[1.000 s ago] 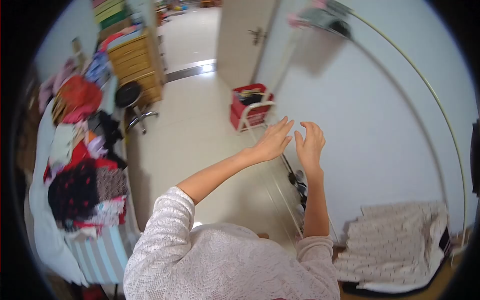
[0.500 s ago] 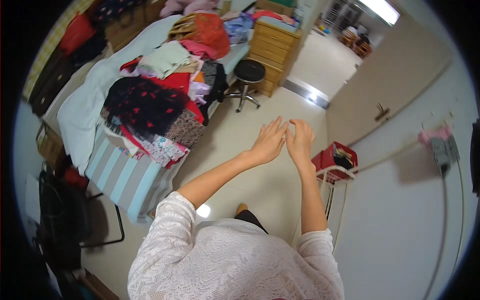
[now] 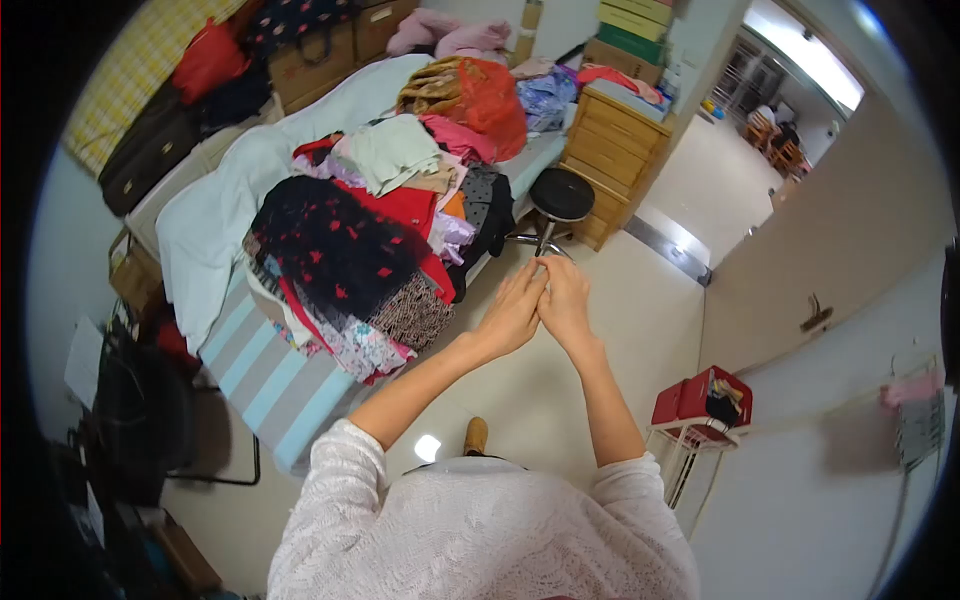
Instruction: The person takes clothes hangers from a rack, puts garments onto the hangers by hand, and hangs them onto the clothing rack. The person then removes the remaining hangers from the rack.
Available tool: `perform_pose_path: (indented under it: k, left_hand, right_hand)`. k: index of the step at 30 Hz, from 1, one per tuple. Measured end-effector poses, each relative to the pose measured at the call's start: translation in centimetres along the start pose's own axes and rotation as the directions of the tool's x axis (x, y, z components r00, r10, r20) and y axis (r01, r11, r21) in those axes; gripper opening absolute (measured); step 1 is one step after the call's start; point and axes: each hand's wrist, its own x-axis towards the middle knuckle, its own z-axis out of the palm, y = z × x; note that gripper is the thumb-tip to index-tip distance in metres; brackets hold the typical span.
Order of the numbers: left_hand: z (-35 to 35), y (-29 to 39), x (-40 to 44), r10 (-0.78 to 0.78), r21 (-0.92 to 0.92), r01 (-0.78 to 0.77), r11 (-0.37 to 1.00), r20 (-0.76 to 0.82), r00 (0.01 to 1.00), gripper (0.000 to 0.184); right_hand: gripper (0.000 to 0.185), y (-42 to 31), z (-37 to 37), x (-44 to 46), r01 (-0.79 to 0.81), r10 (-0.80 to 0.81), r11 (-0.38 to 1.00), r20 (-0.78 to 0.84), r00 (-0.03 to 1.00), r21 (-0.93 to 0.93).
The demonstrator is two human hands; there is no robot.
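Observation:
My left hand (image 3: 511,314) and my right hand (image 3: 566,302) meet in front of me, above the floor. The left one lies fairly flat, its fingers stretched out and pointing away from me. Bent fingers of my right hand curl over the left fingertips, and their ends are hidden. No object shows in either hand. Nearest to them are a black round stool (image 3: 562,194) just beyond and a heap of clothes on the bed to the left, with a dark red-patterned garment (image 3: 335,240) on its near side.
A striped bed (image 3: 262,372) fills the left side. Beyond the stool stands a wooden drawer cabinet (image 3: 613,145). On the right are an open door (image 3: 810,255) and a red container (image 3: 690,400) on a white rack (image 3: 700,435). People sit in the room past the doorway.
My hands have come closer together, the right now folded over the left fingertips. The view has shifted, so the bed, stool and door appear lower and farther right.

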Motion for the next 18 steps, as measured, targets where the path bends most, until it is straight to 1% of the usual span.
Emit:
perform_pose_path:
  k: [1,3,4,6,7,9,13,15,16,18]
  left_hand:
    - [0.3,-0.1,0.4,0.019,-0.008,-0.019,1.000,0.025,0.999,0.054]
    - [1.4,0.2,0.8,0.082,-0.086,-0.086,0.993,-0.045,0.996,0.051]
    - [1.7,1.1,1.3,0.111,-0.090,-0.114,0.989,-0.037,0.993,0.048]
    - [3.3,2.6,2.4,0.175,-0.131,-0.172,0.976,0.013,0.984,0.047]
    - [4.0,3.7,3.2,0.207,-0.147,-0.199,0.969,0.038,0.978,0.047]
    - [6.0,6.5,4.5,0.277,-0.224,-0.256,0.940,0.066,0.959,0.047]
    - [9.7,13.2,6.2,0.430,-0.336,-0.369,0.866,0.128,0.894,0.047]
    - [11.6,16.5,7.1,0.483,-0.394,-0.391,0.831,0.163,0.861,0.046]
    - [12.8,18.1,7.6,0.541,-0.399,-0.452,0.798,0.141,0.829,0.047]
    - [14.9,21.3,8.7,0.601,-0.467,-0.477,0.745,0.158,0.783,0.048]
  right_hand:
    - [0.031,-0.1,-0.4,0.1,-0.025,0.025,1.000,-0.017,1.000,-0.013]
    - [0.031,-0.1,-1.5,-0.5,-0.042,0.041,0.999,-0.057,0.998,-0.015]
    - [0.031,0.2,-2.4,-1.1,-0.072,0.069,0.996,-0.076,0.995,-0.043]
    - [0.031,1.1,-4.6,-2.1,-0.129,0.122,0.988,-0.077,0.989,-0.084]
    - [0.031,1.6,-6.0,-2.5,-0.158,0.146,0.980,-0.105,0.984,-0.118]
    - [0.038,2.4,-9.2,-4.4,-0.248,0.233,0.958,-0.108,0.966,-0.146]
    - [0.038,4.0,-16.5,-7.7,-0.347,0.298,0.906,-0.218,0.929,-0.243]
    - [0.035,4.1,-20.4,-9.2,-0.328,0.235,0.886,-0.293,0.927,-0.327]
    - [0.035,4.4,-22.4,-10.1,-0.351,0.242,0.869,-0.319,0.916,-0.349]
    - [0.034,5.2,-25.6,-11.7,-0.420,0.290,0.825,-0.354,0.889,-0.378]
